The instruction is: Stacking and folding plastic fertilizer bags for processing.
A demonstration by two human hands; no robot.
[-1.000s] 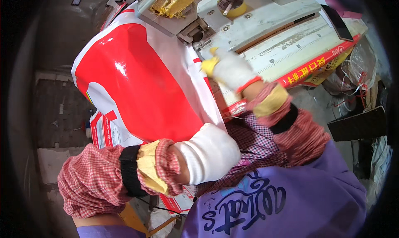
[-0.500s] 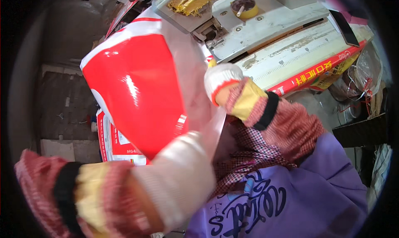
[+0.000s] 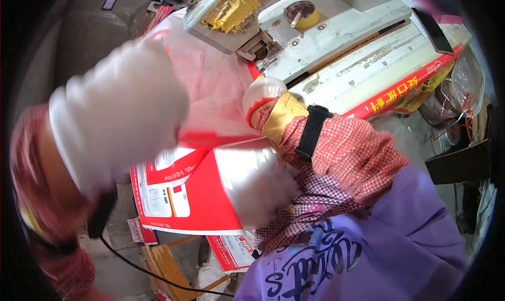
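My left hand (image 3: 123, 106), in a white knit glove, is raised over the left side of the sacks, blurred, with its fingers not distinguishable. In a white glove with a red cuff, my right hand (image 3: 265, 93) is at the edge of a pale pinkish plastic sack (image 3: 210, 85), beside the sewing machine head (image 3: 223, 19). The fingers of that hand are mostly hidden. Nearer to me lies a glossy red and white printed sack (image 3: 205, 196), its silvery-white end blurred against my checked clothing.
A roll of yellow tape (image 3: 302, 14) sits on the machine's grey bed (image 3: 315, 43). A dark flat phone-like slab (image 3: 434, 32) rests at the table's right end. Below the sacks are a wooden frame (image 3: 168, 264) and a black cord (image 3: 152, 274).
My left hand has swung up and left from the near edge. The large red panel has flipped away, exposing the pale sack and the printed one. My right hand shifted slightly left.
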